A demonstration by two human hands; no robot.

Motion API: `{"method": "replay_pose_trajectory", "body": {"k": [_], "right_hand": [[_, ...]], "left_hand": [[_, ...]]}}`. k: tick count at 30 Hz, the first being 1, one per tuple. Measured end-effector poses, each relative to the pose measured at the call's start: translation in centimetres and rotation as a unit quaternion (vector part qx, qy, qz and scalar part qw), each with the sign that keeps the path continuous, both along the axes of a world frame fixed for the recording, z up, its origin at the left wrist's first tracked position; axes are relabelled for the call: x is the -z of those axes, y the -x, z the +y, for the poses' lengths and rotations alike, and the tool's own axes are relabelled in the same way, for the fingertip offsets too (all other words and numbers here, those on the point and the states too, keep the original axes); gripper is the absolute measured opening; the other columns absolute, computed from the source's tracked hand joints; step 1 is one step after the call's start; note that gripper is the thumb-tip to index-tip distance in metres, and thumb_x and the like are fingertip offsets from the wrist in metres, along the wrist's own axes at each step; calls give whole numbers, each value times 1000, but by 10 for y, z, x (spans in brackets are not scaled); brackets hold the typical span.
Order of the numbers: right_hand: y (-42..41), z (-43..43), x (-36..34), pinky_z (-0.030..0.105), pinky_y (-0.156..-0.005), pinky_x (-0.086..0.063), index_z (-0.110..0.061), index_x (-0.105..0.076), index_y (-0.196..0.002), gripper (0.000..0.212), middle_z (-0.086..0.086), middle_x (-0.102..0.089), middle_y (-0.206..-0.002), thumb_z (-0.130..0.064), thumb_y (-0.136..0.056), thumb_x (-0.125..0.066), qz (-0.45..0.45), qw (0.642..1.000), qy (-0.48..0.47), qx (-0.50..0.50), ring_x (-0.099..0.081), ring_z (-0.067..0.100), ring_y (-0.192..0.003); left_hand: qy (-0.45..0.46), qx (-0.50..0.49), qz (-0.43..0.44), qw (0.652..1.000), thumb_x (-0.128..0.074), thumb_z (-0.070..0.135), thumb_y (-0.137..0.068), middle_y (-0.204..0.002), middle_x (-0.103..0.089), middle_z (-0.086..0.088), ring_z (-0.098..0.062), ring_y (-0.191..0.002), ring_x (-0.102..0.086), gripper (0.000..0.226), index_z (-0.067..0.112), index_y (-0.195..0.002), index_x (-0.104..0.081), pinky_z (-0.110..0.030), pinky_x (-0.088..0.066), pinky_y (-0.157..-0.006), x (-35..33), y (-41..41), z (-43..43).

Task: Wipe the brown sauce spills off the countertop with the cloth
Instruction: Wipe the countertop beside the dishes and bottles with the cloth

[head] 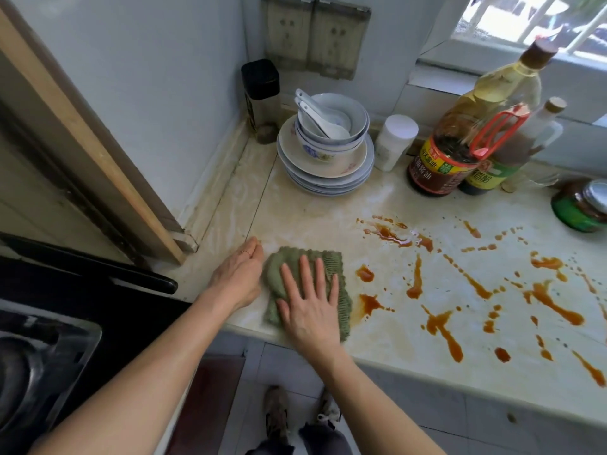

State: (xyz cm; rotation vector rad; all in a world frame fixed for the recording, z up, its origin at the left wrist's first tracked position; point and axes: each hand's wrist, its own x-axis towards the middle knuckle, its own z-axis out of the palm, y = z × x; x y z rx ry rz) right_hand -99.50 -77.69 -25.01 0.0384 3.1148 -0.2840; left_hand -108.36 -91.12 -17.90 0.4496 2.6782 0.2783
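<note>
A: Head view. We log the green cloth [274, 277] on the countertop [295, 221], at its front edge; right hand [310, 310] flat atop the cloth, fingers spread.
B: We note left hand [238, 274] against the cloth's left side, fingers straight, gripping nothing. Brown sauce spills [440, 326] lie right of the cloth.

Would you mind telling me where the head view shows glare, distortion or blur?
Head view: daylight at the window blows out the top right; wet glare sits on the sauce spills; wide-angle distortion tilts the oil bottle; the right hand on the cloth is fairly sharp.
</note>
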Motion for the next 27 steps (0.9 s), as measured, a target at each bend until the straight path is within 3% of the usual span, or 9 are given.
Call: {"method": "replay_pose_trajectory", "body": {"k": [4, 10, 14, 17, 23, 25, 27], "right_hand": [[-12, 35, 1, 54, -118, -13, -39, -15, -153, 57, 0, -11, -163, -51, -99, -26, -1, 996, -23, -91, -2, 26, -150], [-16, 39, 1, 57, -114, -7, -32, -20, -154, 63, 5, -11, -162, -55, -95, -26, -16, 999, -14, 47, -1, 31, -149], [-22, 1, -3, 60, -113, -2, -31, -16, -155, 65, 10, -5, -163, -60, -96, -23, -23, 1000, -6, 9, 4, 36, -148], [-30, 24, -3, 56, -114, -8, -35, -15, -154, 62, 3, -7, -163, -61, -98, -22, -16, 998, -23, -49, 1, 29, -150], [-45, 103, -3, 53, -116, 3, -37, -4, -154, 67, 1, 2, -163, -67, -95, -10, -43, 995, -54, 72, 10, 24, -149], [-46, 97, -4, 56, -116, -1, -34, -10, -155, 65, 4, -1, -163, -62, -96, -16, -33, 993, -50, 103, 5, 27, -150], [-44, 72, -4, 56, -115, -5, -30, -15, -154, 64, 8, -4, -163, -56, -96, -23, -18, 993, -41, 109, 1, 30, -150]], "left_hand": [[21, 2, 5, 1000, -33, -6, -88, -160, 4, -7, -16, -148, 0, 71, 5, -152, -3, -23, -5, -118, -1, -3, 2], [35, 10, -1, 999, -27, -8, -87, -160, 7, -6, -16, -148, 2, 71, 5, -152, -1, -22, -2, -117, -5, -4, 4], [43, 4, -11, 999, -29, -5, -88, -160, 11, -6, -16, -148, 5, 71, 5, -151, 3, -24, 0, -118, -2, -5, 5], [48, 2, -11, 999, -30, -6, -88, -160, 11, -5, -15, -148, 5, 73, 6, -151, 3, -25, -1, -119, -2, -7, 4], [69, -5, -16, 997, -28, -6, -89, -160, 11, -6, -18, -148, 3, 72, 5, -151, 5, -28, -4, -121, -6, -8, 9], [83, -11, -16, 996, -31, -3, -89, -160, 4, -7, -20, -148, -4, 70, 4, -151, -1, -30, -8, -121, -10, -6, 14], [95, -23, -3, 995, -37, 1, -89, -156, -15, -11, -26, -141, -23, 61, 1, -147, -17, -31, -21, -115, -16, -4, 21]]}}
